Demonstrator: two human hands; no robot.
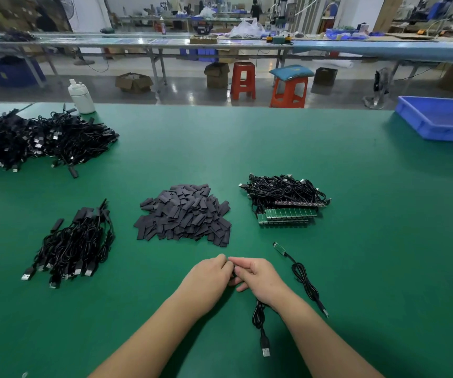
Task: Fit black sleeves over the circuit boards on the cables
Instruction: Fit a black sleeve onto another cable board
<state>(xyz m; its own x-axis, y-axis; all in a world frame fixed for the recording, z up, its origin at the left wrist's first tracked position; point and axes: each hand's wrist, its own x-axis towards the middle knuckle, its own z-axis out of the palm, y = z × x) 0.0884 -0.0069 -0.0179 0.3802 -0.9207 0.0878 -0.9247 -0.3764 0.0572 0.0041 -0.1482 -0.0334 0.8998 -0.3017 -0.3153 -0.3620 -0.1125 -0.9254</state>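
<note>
Both hands meet near the front edge of the desk. Left hand and right hand have curled fingers that pinch something small and dark between them; it is too hidden to tell what it is. A black cable hangs out from under the right hand and ends in a USB plug by the front edge.

The green desk is big and flat. Behind it is a workshop with a grey floor, long benches, cardboard boxes and two red stools.

A pile of black sleeves lies in the middle of the desk, just past the hands. To its right sits a bundle of cables with green circuit boards. One loose cable with a small board lies just beside the right hand. To the left of the sleeves is a bundle of cables with dark ends. A huge heap of black cables fills the far left corner, with a white bottle at the back edge. A blue tray sits at the far right corner.
</note>
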